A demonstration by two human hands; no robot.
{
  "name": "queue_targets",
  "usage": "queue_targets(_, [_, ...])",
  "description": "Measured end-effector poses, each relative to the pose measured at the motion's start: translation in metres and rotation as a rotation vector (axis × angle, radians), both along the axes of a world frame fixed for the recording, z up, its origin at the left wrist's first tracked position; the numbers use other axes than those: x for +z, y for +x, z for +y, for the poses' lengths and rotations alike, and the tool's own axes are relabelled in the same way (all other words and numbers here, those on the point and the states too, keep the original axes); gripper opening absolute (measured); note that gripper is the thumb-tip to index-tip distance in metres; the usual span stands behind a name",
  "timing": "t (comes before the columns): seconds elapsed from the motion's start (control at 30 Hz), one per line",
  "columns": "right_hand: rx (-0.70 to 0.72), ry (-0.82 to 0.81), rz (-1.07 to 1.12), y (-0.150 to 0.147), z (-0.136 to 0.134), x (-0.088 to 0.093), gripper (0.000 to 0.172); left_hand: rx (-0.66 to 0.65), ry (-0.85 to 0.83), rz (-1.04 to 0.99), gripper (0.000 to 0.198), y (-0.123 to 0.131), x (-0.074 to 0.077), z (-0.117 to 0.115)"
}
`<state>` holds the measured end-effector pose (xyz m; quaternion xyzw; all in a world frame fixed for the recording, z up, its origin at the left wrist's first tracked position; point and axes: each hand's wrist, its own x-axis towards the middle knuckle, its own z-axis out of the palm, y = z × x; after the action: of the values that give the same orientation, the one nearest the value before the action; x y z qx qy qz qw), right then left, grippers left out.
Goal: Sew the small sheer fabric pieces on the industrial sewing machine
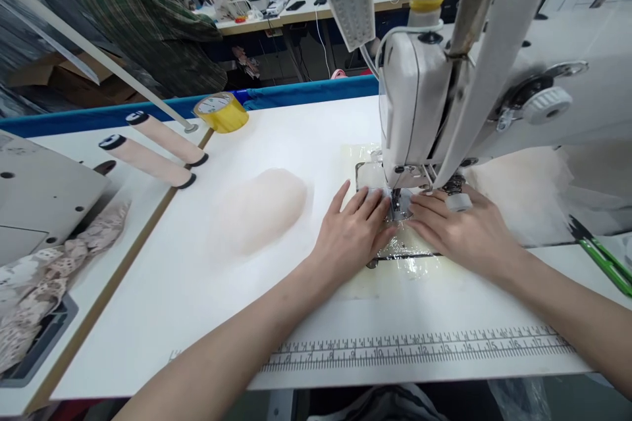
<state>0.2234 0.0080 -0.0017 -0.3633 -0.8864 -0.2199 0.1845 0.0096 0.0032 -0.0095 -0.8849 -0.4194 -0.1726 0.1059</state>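
My left hand lies flat with its fingers spread, just left of the presser foot of a white sewing machine. On the other side of the foot, my right hand rests palm down, fingers stretched toward the needle area. Both hands press on the machine bed, which is covered with clear, shiny tape. Any cloth under my fingertips is too sheer or too hidden to make out. A pale, sheer fabric piece lies on the white table to the left. More sheer fabric sits behind my right hand.
Two thread cones and a yellow tape roll are at the left. Green-handled thread snips lie at the right. A printed ruler runs along the front edge. Patterned cloth hangs over the neighbouring machine. A person sits beyond.
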Motion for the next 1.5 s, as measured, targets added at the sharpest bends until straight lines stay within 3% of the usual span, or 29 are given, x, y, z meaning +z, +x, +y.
queue_targets(0.17, [-0.026, -0.001, 0.066, 0.005, 0.001, 0.005, 0.027, 0.047, -0.020, -0.002, 0.040, 0.001, 0.004, -0.002])
queue_targets(0.27, [-0.033, -0.002, 0.062, 0.005, 0.000, 0.007, 0.025, 0.096, -0.035, 0.030, 0.038, 0.005, 0.009, -0.016])
queue_targets(0.33, [-0.027, 0.013, 0.061, 0.005, 0.000, 0.008, 0.025, -0.015, -0.074, 0.011, 0.033, 0.008, 0.015, -0.028])
queue_targets(0.4, [-0.010, 0.013, 0.063, 0.005, -0.001, 0.008, 0.025, -0.243, -0.110, -0.051, 0.026, 0.009, 0.021, -0.037])
queue_targets(0.43, [-0.002, 0.003, 0.066, 0.006, -0.001, 0.008, 0.024, -0.266, -0.100, -0.082, 0.029, 0.008, 0.024, -0.038])
queue_targets(0.57, [-0.016, -0.100, 0.109, 0.006, -0.003, 0.005, 0.025, 0.086, -0.168, -0.007, 0.025, -0.002, 0.028, -0.027])
queue_targets(0.67, [-0.024, -0.314, 0.260, 0.004, -0.007, 0.005, 0.027, 0.208, -0.320, 0.097, 0.018, -0.007, 0.027, -0.019])
queue_targets(0.83, [-0.099, -0.747, 0.414, -0.002, -0.011, 0.011, 0.034, 0.209, -0.429, -0.248, 0.016, -0.006, 0.028, -0.018])
queue_targets(1.0, [-0.159, -0.811, 0.433, -0.004, -0.009, 0.012, 0.043, 0.104, -0.572, -0.582, 0.015, -0.008, 0.034, -0.011])
queue_targets(1.1, [-0.105, -0.905, 0.532, -0.004, -0.008, 0.012, 0.030, -0.029, -0.831, -0.866, 0.015, -0.011, 0.034, -0.007])
queue_targets(1.17, [-0.048, -1.083, 0.618, -0.004, -0.009, 0.013, 0.014, -0.071, -0.984, -1.014, 0.014, -0.013, 0.032, -0.006])
queue_targets(1.3, [0.001, -1.409, 0.768, -0.004, -0.012, 0.019, 0.016, -0.065, -1.122, -1.140, 0.011, -0.016, 0.027, -0.004])
queue_targets(1.5, [0.101, -1.478, 0.877, -0.006, -0.013, 0.021, 0.017, -0.032, -1.180, -1.122, 0.007, -0.016, 0.028, -0.003])
